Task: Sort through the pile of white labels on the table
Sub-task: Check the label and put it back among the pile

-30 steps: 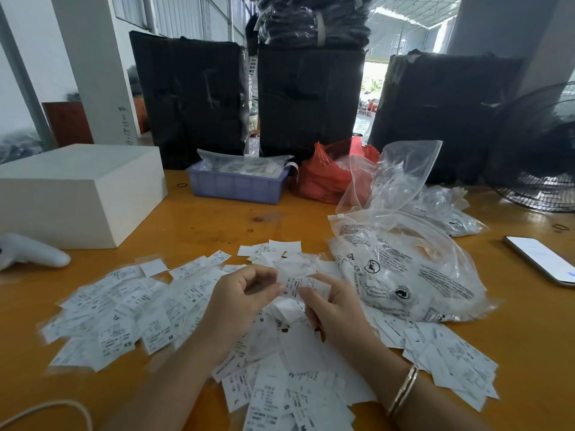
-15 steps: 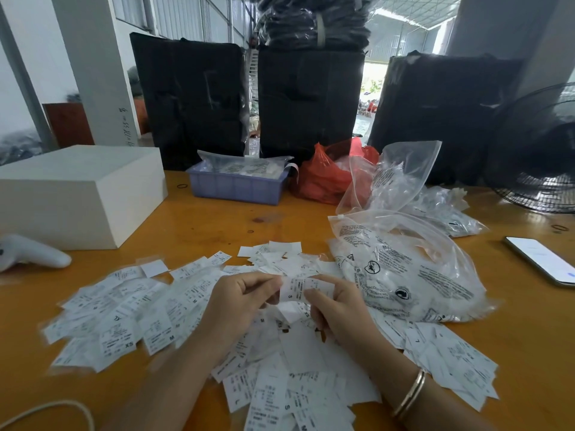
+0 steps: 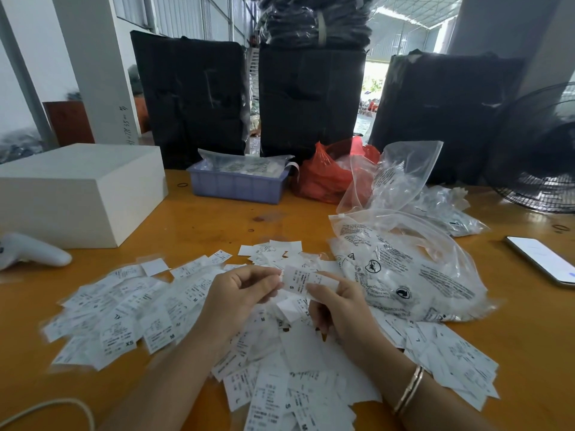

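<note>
On an orange wooden table [image 3: 217,222] backed by black wrapped bundles [image 3: 189,101] and a white pillar [image 3: 93,66], the left hand [image 3: 239,293] and right hand [image 3: 336,303] together pinch one label [image 3: 303,279] above the scattered pile of labels [image 3: 130,315], beside a clear plastic bag [image 3: 413,269].

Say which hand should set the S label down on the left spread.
Left, probably. The left hand and right hand both pinch the S label, but the left one sits beside the left spread; the right would cross over.
</note>
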### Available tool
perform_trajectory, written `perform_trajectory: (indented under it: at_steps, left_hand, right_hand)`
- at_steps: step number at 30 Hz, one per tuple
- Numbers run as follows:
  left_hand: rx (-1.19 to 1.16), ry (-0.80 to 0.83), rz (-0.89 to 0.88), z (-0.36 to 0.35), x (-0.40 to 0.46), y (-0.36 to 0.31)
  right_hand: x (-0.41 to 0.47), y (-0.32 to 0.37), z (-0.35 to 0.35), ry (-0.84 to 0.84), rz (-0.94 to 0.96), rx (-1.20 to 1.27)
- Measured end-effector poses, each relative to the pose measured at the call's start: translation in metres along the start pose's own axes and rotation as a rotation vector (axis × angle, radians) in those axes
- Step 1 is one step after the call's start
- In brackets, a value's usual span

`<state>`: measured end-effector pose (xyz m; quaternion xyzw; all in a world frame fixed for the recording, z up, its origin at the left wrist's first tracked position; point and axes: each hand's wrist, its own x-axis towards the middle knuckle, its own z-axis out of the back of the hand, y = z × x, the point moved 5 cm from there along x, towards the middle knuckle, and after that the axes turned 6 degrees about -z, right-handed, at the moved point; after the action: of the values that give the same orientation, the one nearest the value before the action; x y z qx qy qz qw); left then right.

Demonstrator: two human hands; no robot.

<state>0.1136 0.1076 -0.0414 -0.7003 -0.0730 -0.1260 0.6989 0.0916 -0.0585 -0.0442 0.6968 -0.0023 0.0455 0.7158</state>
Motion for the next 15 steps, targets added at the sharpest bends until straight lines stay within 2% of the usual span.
perform_trajectory:
  at_steps: [6,15]
  left_hand:
    - [0.035,-0.025,-0.005,0.0013,0.0,0.0025]
    - [0.09,-0.056,-0.025,0.0027,0.0004,0.0016]
  right_hand:
    - [0.0014,-0.0023,0.0022,0.015,0.002,0.076]
    - [0.0025,-0.0074,-0.0031,0.099,0.007,0.027]
